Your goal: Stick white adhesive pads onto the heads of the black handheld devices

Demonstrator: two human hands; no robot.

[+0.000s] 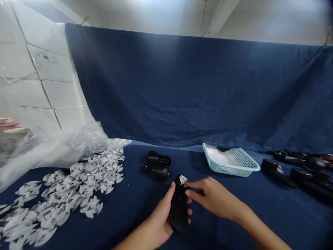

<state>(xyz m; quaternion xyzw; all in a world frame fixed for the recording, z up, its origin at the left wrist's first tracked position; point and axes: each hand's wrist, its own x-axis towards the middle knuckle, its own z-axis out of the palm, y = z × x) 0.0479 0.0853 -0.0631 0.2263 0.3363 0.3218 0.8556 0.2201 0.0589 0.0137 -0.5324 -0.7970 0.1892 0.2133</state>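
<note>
Here, a matte black handheld device with a long grip [179, 208] stands nearly upright in the left hand [158, 218], whose fingers curl around its body, their tips showing on the far side. The hands are close together: the right hand [213, 196] reaches in from the right, its thumb and forefinger pinched on a small white film scrap [182, 180] at the device's top end. Ahead of the hands, two more black devices [157, 165] lie on a navy cloth tabletop [125, 222]. Beyond the right hand sits a pale turquoise plastic mesh basket [230, 161] holding white sheets, with a row of black devices [293, 177] farther right. Left of the hands spreads a heap of white film pieces [78, 187], beside a crumpled clear plastic bag [65, 149].
</note>
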